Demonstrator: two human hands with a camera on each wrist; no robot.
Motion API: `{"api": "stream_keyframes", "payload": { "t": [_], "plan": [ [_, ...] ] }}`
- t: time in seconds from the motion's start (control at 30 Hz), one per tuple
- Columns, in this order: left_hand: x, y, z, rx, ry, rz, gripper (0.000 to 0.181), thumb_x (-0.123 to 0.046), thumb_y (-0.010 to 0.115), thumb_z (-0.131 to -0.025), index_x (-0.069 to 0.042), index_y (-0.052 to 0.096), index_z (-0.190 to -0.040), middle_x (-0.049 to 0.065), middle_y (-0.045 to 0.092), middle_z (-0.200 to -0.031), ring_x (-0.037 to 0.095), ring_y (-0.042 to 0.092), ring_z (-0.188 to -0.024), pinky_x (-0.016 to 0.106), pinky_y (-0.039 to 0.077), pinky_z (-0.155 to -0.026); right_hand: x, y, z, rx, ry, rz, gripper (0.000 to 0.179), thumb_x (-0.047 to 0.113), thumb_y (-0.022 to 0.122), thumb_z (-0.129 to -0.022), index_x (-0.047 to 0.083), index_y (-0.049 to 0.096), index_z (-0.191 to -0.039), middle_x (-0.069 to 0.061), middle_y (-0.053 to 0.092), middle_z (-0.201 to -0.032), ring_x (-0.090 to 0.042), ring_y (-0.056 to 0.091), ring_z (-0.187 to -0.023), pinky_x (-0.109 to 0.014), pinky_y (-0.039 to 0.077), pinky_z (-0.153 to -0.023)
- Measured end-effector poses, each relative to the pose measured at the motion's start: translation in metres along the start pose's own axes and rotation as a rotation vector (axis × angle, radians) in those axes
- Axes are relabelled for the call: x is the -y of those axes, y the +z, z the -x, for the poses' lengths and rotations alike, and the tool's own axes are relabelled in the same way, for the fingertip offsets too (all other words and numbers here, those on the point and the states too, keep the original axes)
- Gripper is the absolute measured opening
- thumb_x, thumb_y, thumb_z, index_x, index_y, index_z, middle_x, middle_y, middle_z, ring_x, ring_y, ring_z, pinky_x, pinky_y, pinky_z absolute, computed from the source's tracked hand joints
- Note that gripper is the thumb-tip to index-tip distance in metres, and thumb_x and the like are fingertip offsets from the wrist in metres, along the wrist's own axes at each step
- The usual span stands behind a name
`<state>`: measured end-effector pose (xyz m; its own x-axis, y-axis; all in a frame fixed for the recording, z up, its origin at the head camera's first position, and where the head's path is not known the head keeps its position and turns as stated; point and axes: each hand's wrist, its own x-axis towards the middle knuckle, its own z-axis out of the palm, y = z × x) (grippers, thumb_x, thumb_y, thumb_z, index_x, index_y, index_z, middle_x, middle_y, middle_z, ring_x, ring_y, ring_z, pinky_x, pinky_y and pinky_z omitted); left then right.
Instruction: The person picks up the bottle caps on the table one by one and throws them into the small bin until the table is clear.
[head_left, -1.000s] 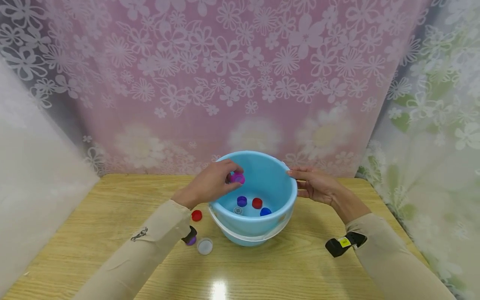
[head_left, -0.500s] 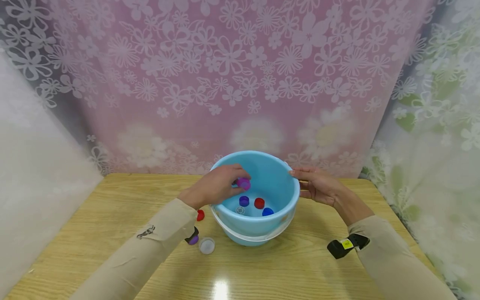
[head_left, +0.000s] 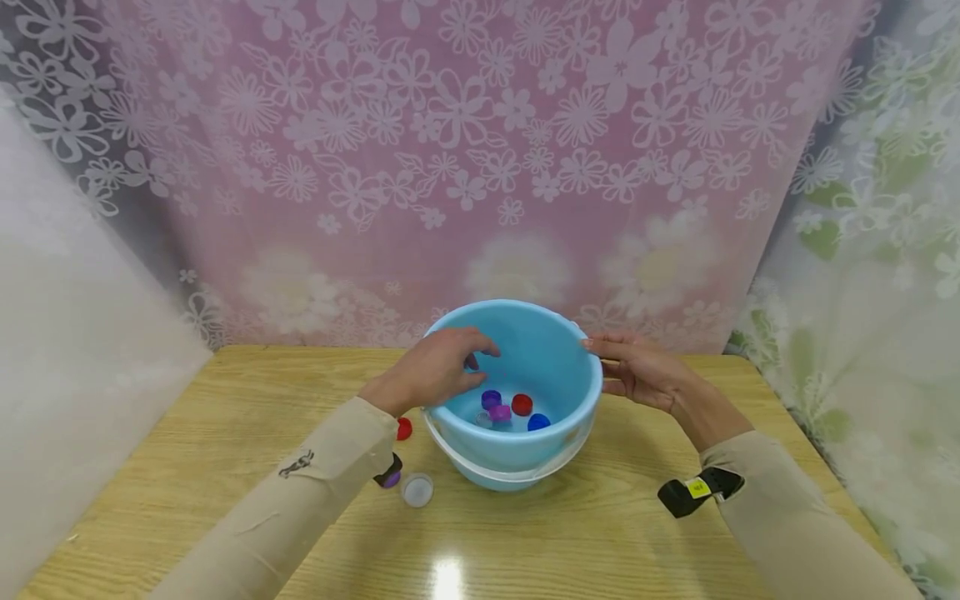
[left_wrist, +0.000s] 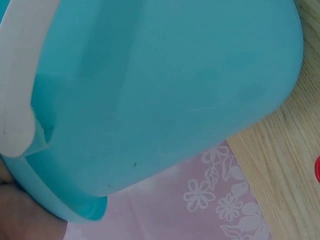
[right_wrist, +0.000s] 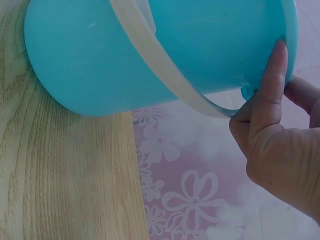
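A light blue bucket [head_left: 513, 454] with a white handle [head_left: 517, 477] stands on the table. My left hand [head_left: 438, 369] is over its left rim, thumb and fingers apart with nothing between them. On the bucket floor lie a magenta bottle cap [head_left: 500, 412], a purple cap [head_left: 491, 400], a red cap [head_left: 522, 405], a blue cap [head_left: 538, 422] and a clear greyish cap [head_left: 483, 420]. My right hand [head_left: 641, 372] grips the bucket's right rim; the right wrist view has one finger [right_wrist: 272, 82] along the outer wall and another digit at the rim's inner side.
Left of the bucket, on the wooden table [head_left: 570, 542], lie a red cap [head_left: 404, 429], a purple cap [head_left: 392, 480] partly behind the left wrist strap, and a white round lid [head_left: 417, 490]. A pink flowered curtain [head_left: 450, 167] hangs behind the table's far edge.
My left hand has moved a little rightward and let go of the magenta cap, which has dropped to the bucket floor among the others. My right hand has kept its grip on the rim.
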<state>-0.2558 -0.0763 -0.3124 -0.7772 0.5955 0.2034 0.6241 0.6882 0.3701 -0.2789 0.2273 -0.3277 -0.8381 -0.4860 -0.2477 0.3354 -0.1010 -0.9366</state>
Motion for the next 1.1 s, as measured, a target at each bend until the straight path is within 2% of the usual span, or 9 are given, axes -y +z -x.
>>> {"api": "stream_keyframes", "payload": {
  "t": [0.1,0.2,0.37,0.47,0.63,0.7,0.77,0.93,1.1],
  "plan": [
    [0.001,0.001,0.001,-0.042,0.006,-0.005,0.027,-0.011,0.067,-0.089,-0.011,0.066,-0.115,0.000,0.063,-0.111,0.016,0.061,-0.093,0.029,0.051,-0.083,0.000,0.000,0.000,-0.004,-0.005,0.004,0.025,0.018,0.055,-0.099,0.003,0.059,-0.118,-0.012,0.061,-0.107,-0.023,0.067,-0.091,-0.036,0.056,-0.077],
    [0.003,0.003,0.003,-0.125,0.045,-0.020,0.023,-0.011,0.065,-0.090,-0.012,0.066,-0.113,0.001,0.063,-0.109,0.017,0.061,-0.093,0.031,0.052,-0.083,0.001,0.000,0.000,-0.013,-0.006,0.006,0.025,0.018,0.055,-0.099,0.003,0.059,-0.118,-0.012,0.061,-0.107,-0.023,0.067,-0.091,-0.036,0.055,-0.077],
    [0.012,0.005,0.009,-0.381,0.069,-0.071,0.018,-0.016,0.063,-0.091,-0.009,0.066,-0.107,0.004,0.063,-0.103,0.018,0.062,-0.089,0.032,0.054,-0.076,0.002,0.001,-0.003,-0.023,-0.004,0.048,0.028,0.019,0.055,-0.099,0.001,0.056,-0.120,-0.012,0.060,-0.107,-0.022,0.066,-0.092,-0.035,0.055,-0.078],
    [0.018,-0.001,0.018,-0.534,0.053,-0.054,0.020,-0.020,0.062,-0.093,-0.007,0.065,-0.107,0.006,0.063,-0.102,0.020,0.061,-0.088,0.033,0.054,-0.072,0.004,0.003,-0.006,-0.033,-0.008,0.095,0.031,0.020,0.055,-0.099,-0.001,0.054,-0.121,-0.012,0.059,-0.108,-0.022,0.066,-0.092,-0.035,0.056,-0.077],
    [0.030,-0.025,0.047,-0.678,-0.001,0.067,0.019,-0.016,0.059,-0.094,-0.004,0.061,-0.109,0.008,0.062,-0.101,0.022,0.059,-0.087,0.036,0.052,-0.070,0.007,0.005,-0.009,-0.038,0.003,0.130,0.041,0.022,0.057,-0.097,-0.004,0.048,-0.128,-0.013,0.056,-0.111,-0.022,0.064,-0.094,-0.035,0.055,-0.079],
    [0.037,-0.032,0.062,-0.672,-0.044,0.087,0.018,-0.014,0.058,-0.094,-0.004,0.061,-0.109,0.008,0.061,-0.102,0.021,0.058,-0.086,0.036,0.050,-0.070,0.007,0.004,-0.009,-0.033,0.008,0.127,0.045,0.021,0.057,-0.098,-0.004,0.044,-0.133,-0.013,0.056,-0.113,-0.023,0.064,-0.095,-0.036,0.055,-0.080],
    [0.046,-0.035,0.077,-0.621,-0.108,0.067,0.020,-0.015,0.058,-0.093,-0.005,0.059,-0.111,0.008,0.060,-0.105,0.020,0.057,-0.086,0.036,0.050,-0.069,0.007,0.003,-0.007,-0.030,0.009,0.119,0.046,0.020,0.056,-0.098,-0.003,0.042,-0.135,-0.013,0.057,-0.113,-0.022,0.065,-0.095,-0.036,0.055,-0.080],
    [0.068,-0.028,0.113,-0.386,-0.277,0.004,0.027,-0.024,0.060,-0.093,-0.007,0.059,-0.114,0.007,0.056,-0.111,0.022,0.057,-0.091,0.039,0.050,-0.071,0.007,0.001,-0.005,-0.011,0.009,0.092,0.038,0.019,0.056,-0.098,-0.001,0.048,-0.130,-0.012,0.060,-0.109,-0.022,0.066,-0.093,-0.035,0.055,-0.079],
    [0.082,-0.012,0.137,-0.155,-0.337,-0.043,0.033,-0.028,0.065,-0.090,-0.010,0.059,-0.118,0.005,0.054,-0.113,0.022,0.058,-0.092,0.039,0.051,-0.068,0.005,0.000,-0.003,-0.002,0.005,0.079,0.031,0.019,0.055,-0.099,0.000,0.052,-0.124,-0.012,0.060,-0.108,-0.022,0.066,-0.092,-0.035,0.055,-0.078]
  ]
}}
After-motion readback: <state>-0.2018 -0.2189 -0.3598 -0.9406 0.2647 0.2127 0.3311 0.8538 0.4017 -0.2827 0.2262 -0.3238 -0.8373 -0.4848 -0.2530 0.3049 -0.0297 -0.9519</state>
